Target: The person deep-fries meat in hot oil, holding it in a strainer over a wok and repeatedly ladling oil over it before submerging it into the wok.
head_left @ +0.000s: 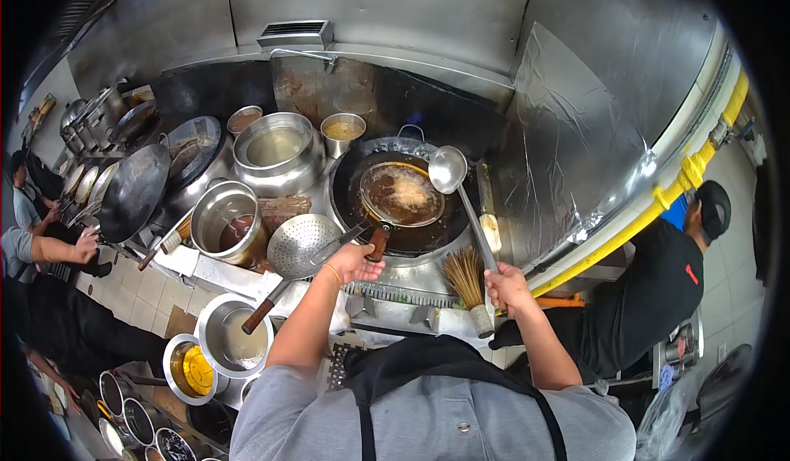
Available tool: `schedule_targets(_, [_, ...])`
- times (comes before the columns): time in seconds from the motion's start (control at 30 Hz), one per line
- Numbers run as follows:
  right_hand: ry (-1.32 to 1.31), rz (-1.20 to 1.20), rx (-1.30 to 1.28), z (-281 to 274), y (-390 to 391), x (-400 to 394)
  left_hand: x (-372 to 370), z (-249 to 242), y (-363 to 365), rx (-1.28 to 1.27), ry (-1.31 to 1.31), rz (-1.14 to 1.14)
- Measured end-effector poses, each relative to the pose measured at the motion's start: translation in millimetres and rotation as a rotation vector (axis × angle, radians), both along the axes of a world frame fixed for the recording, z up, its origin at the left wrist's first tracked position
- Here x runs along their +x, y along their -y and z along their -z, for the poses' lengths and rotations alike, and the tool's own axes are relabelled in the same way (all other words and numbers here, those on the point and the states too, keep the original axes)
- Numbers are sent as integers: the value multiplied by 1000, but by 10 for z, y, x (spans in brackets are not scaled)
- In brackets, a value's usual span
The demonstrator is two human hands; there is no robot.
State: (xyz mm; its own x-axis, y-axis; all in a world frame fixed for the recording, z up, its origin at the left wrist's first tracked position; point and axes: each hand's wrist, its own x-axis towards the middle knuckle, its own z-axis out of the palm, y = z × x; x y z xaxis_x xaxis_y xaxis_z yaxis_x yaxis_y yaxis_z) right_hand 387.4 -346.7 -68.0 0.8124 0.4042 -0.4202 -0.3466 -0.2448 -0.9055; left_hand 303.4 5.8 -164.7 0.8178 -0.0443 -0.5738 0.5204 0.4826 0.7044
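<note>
My right hand (pixel 508 288) grips the ladle (pixel 447 170) far down its handle, likely avoiding heat from the wok (pixel 346 206); left hand (pixel 352 265) at wooden handle (pixel 378 242), can't tell if gripping.

The ladle (pixel 448 169) is silver, the wok (pixel 344 193) black, the brush (pixel 465 273) tan.

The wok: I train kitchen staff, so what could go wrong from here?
The frothy liquid in the wok might splash onto the bare forearms nearby.

The straw brush sits close to the wok and could singe.

The strainer has its handle jutting past the counter, where it might be knocked.
</note>
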Motion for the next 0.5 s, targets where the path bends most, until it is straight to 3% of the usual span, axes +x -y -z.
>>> schedule_targets(0.2, [195, -52, -129, 303, -1, 20, -73, -35, 26, 185, -66, -74])
schedule_targets(0.27, [656, -119, -310, 516, -16, 121, -133, -69, 108, 308, -102, -79])
schedule_targets(0.3, [649, -117, -311, 615, -46, 159, -174, -111, 149, 433, -133, -81])
schedule_targets(0.37, [1040, -127, -463, 758, -134, 240, -292, -121, 224, 547, -146, -51])
schedule_targets(0.4, [785, -85, -588, 631, -266, 160, -362, -161, 266, 634, -168, 89])
schedule_targets(0.47, [765, -68, -611, 651, -407, 61, -552, -375, 379, 706, -196, 313])
schedule_targets(0.5, [753, -51, -637, 589, -504, -8, -665, -445, 410, 704, -202, 311])
